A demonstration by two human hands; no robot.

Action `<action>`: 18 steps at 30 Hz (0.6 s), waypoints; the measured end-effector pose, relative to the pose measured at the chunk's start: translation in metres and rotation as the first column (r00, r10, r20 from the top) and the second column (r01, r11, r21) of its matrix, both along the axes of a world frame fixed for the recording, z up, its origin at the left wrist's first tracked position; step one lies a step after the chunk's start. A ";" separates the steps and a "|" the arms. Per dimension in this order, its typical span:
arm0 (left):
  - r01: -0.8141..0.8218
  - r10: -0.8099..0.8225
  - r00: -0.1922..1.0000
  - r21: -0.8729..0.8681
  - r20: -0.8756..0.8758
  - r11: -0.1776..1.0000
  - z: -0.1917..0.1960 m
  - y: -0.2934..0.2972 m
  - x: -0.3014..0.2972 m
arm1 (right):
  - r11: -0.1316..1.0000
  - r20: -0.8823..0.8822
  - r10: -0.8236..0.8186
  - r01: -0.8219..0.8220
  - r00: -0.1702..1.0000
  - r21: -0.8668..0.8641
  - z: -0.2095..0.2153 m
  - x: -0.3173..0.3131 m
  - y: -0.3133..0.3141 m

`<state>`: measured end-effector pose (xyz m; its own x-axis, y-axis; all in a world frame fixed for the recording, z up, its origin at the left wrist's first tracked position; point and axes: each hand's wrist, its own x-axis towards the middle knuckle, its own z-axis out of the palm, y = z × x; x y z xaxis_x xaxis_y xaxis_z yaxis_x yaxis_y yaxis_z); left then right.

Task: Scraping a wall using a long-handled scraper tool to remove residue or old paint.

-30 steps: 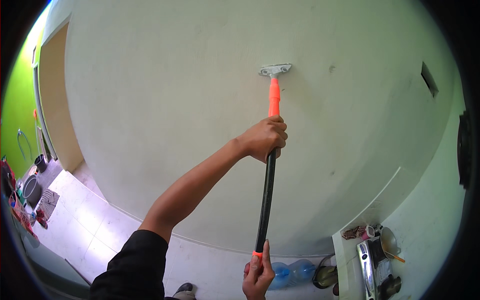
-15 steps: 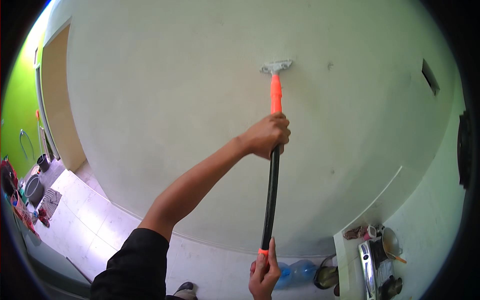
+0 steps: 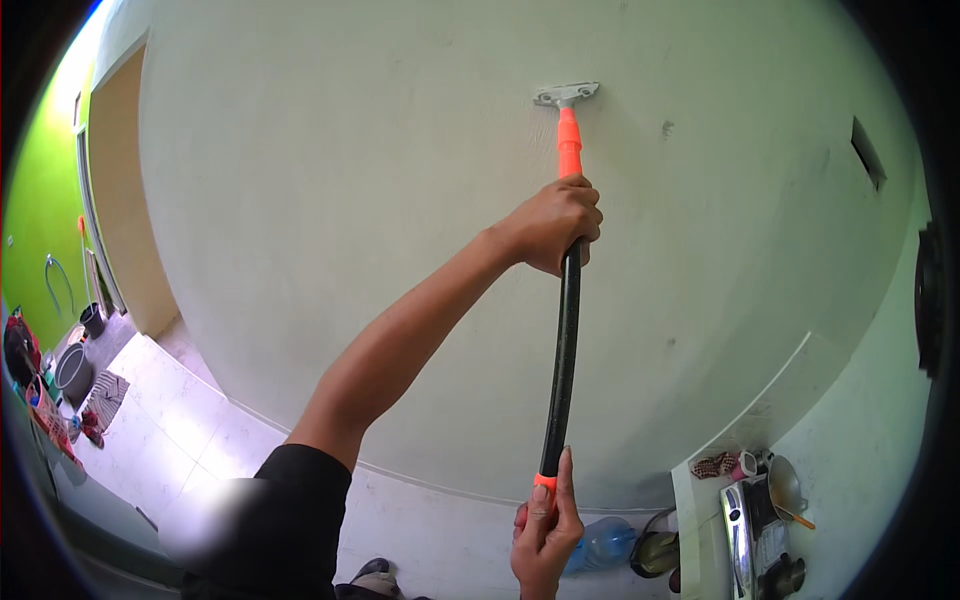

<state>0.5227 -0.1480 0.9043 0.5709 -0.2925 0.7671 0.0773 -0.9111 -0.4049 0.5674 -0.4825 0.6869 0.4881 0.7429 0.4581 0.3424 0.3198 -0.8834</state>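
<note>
Scraper (image 3: 566,95) has slid higher up the ceiling (image 3: 350,150); left hand (image 3: 556,222) and right hand (image 3: 545,535) both clenched around its pole (image 3: 562,370).

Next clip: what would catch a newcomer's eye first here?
A long scraper with a black shaft and orange ends runs up the middle, its metal blade pressed against the pale ceiling. The left hand grips it high up and the right hand holds the bottom end. At the far left a bright green wall stands out, and a stove sits bottom right.
</note>
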 end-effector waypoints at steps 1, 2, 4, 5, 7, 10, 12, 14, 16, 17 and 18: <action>0.023 -0.023 1.000 0.000 -0.020 1.000 0.002 0.001 0.000 | 0.998 0.020 -0.010 0.011 1.000 -0.060 0.002 0.000 0.001; 0.027 -0.027 0.999 0.000 -0.021 1.000 0.001 0.000 0.001 | 0.999 0.043 0.047 -0.047 0.998 0.012 0.004 0.001 0.001; -0.075 0.063 0.980 -0.058 -0.189 0.996 0.006 -0.002 0.001 | 0.991 0.071 0.082 -0.089 0.994 0.102 0.008 0.004 0.004; 0.006 -0.007 0.997 -0.013 -0.081 1.000 0.012 -0.003 0.001 | 0.989 0.125 0.067 -0.083 0.990 0.121 0.010 0.005 0.006; -0.003 0.004 0.999 0.011 -0.039 1.000 0.024 -0.006 0.001 | 0.999 0.046 0.052 -0.051 0.998 -0.017 0.014 0.008 0.011; -0.068 0.066 0.997 0.070 0.025 0.995 0.029 -0.008 0.000 | 0.996 -0.014 0.089 -0.089 0.996 0.006 0.013 0.008 0.012; -0.001 0.008 0.986 0.044 -0.167 0.999 0.027 -0.007 -0.001 | 0.995 0.018 0.076 -0.077 0.997 0.062 0.012 0.007 0.011; -0.043 0.043 0.987 0.002 -0.157 0.999 0.025 -0.004 -0.001 | 0.996 0.039 0.085 -0.086 0.996 0.009 0.014 0.009 0.014; -0.019 0.025 0.994 0.062 -0.102 0.998 0.030 0.000 0.001 | 0.998 0.052 0.057 -0.056 0.997 -0.027 0.018 0.012 0.015; -0.052 0.053 0.998 0.081 -0.015 0.995 0.036 0.003 0.003 | 0.998 0.053 0.060 -0.060 0.997 -0.005 0.020 0.018 0.019; -0.128 0.126 0.992 0.136 0.028 0.982 0.040 0.004 0.005 | 1.000 0.069 0.023 -0.024 0.997 0.019 0.021 0.023 0.022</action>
